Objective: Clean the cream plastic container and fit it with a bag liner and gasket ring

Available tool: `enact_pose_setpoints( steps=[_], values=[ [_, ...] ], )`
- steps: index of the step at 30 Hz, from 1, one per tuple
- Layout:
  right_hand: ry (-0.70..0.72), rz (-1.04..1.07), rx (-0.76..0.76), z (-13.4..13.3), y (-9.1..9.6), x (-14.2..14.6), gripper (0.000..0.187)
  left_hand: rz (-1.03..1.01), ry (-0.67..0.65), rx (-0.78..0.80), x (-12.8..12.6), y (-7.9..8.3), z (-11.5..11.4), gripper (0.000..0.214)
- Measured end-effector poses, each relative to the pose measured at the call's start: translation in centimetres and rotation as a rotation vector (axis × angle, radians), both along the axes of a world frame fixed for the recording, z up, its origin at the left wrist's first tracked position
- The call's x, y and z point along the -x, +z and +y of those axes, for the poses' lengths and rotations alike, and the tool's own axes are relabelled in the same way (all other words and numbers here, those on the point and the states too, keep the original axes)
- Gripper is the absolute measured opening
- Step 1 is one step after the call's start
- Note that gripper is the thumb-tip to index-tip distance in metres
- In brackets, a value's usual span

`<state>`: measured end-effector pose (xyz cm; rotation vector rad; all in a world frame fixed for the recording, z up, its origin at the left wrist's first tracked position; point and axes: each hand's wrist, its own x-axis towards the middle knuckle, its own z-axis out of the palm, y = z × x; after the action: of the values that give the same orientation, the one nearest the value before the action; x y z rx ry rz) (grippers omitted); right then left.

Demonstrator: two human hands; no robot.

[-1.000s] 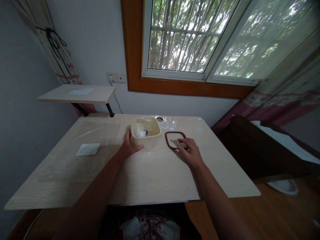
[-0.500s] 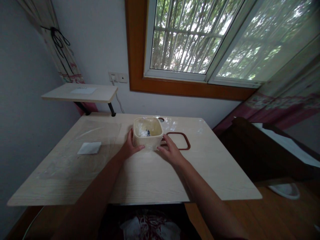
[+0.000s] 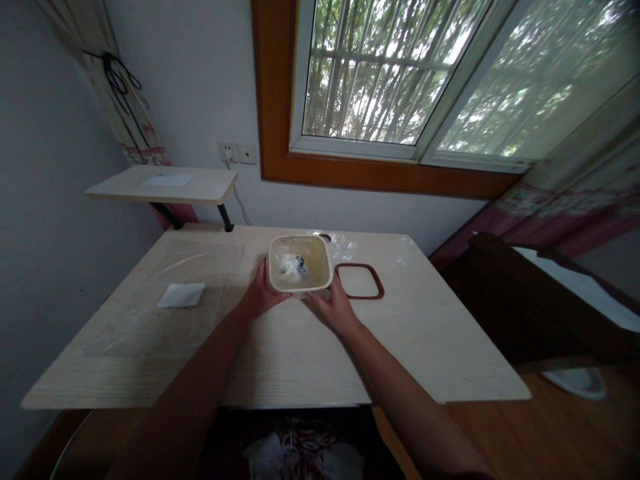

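Observation:
A cream square container (image 3: 300, 265) sits near the middle of the light wooden table (image 3: 310, 353), tilted a little toward me, with something white and blue inside it. My left hand (image 3: 260, 297) grips its left side. My right hand (image 3: 334, 305) grips its right front corner. A brown square ring (image 3: 359, 281), like a seal, lies flat on the table just right of the container, with no hand on it.
A white folded paper (image 3: 181, 295) lies on a clear plastic sheet at the table's left. A small raised shelf (image 3: 163, 185) stands at the back left. A dark bed frame (image 3: 540, 300) is to the right, a window behind.
My right hand left the brown ring and moved left onto the container. Both hands now hold the container, which has tipped slightly toward me.

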<state>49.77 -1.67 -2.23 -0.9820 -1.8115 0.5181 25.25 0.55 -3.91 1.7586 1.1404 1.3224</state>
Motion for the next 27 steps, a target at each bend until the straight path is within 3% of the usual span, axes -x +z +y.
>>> enact_pose_setpoints(
  steps=[9, 19, 27],
  values=[
    [-0.034, 0.034, -0.024, 0.09, -0.31, -0.33, 0.067, -0.012, 0.0, -0.127, -0.24, -0.24, 0.31, 0.114],
    [-0.041, 0.112, 0.077, 0.22, -0.45, -0.46, 0.064, 0.017, -0.007, -0.007, -0.04, 0.71, -0.3, 0.113],
    [-0.026, 0.186, 0.192, 0.27, -0.33, -0.6, 0.065, -0.139, -0.125, -0.01, -0.15, -0.04, 0.24, 0.117]
  ],
)
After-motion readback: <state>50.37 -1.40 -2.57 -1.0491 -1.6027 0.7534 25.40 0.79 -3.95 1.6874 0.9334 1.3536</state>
